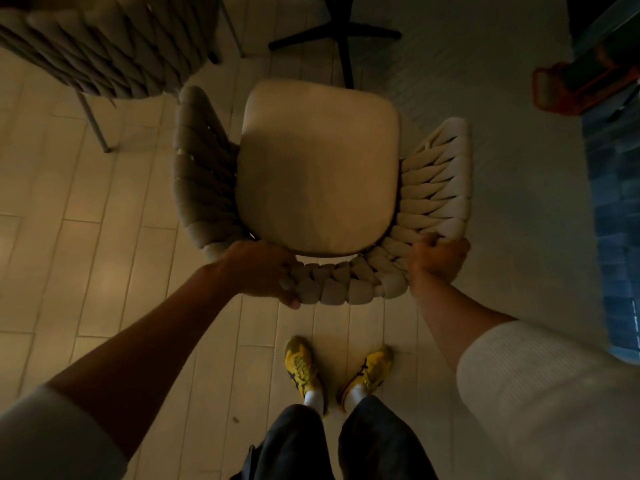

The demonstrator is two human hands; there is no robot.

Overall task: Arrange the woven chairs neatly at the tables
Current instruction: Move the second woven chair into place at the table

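The woven chair [318, 188] stands on the pale tiled floor [104, 254] directly in front of the person, seen from above, its seat facing away toward the black cross-shaped table base [341, 32] at the top of the view; the worktop itself is out of frame, so how far the chair is from its place cannot be told. It looks like a bulky but manageable piece: a stiff frame under thick, soft, padded braiding that gives a little when squeezed and is not slippery, with a smooth seat cushion [317, 168] that may be loose and is no place to hold. The curved top of the backrest, where both corners meet the arms, seems the sound place to take it, since it lets the chair be lifted or slid evenly without twisting. That is where the hands are. The left hand [259, 271] is closed over the left rear corner of the back, fingers wrapped over the braid and thumb below the rim. The right hand [438, 259] is clenched on the right rear corner, fingers curled into the weave. Both arms reach forward and down, nearly straight, sleeves pushed up above the forearms, and the yellow shoes [301, 367] are planted just behind the chair. A second woven chair [104, 46] stands at the upper left, close to the first one's left arm, so a push forward may need care not to knock it
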